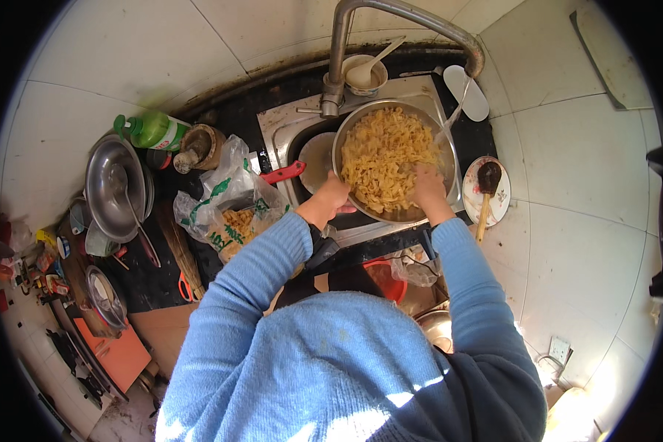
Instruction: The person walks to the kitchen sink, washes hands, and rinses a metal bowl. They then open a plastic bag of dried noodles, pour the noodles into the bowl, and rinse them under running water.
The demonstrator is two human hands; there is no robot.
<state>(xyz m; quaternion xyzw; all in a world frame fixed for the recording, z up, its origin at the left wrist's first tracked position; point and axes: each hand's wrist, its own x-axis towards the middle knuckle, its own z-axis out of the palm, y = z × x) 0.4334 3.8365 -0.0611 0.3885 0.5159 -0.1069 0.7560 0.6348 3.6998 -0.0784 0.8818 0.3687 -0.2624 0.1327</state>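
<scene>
A round metal basin [450, 160] rests over the sink [287, 141] and holds a heap of wet, yellowish shredded food [384, 160], perhaps pickled vegetable. My left hand [330, 200] grips the basin's near left rim, thumb on the edge and fingers beneath. Inside the basin, at its right side, is my right hand [430, 190]. Its fingers are partly hidden among the shreds, so I cannot see whether they hold any. Water [457, 113] runs from the curved metal faucet [409, 8] into the basin's right side. Part of a pale round vessel [315, 160] shows in the sink, left of the basin.
Left of the sink lie a red-handled knife [284, 172] and a plastic bag [212, 207] with similar shreds. Beyond are a stone mortar [207, 145], a green bottle [154, 131] and stacked metal bowls [108, 188]. A plate [497, 207] with a brush stands at right.
</scene>
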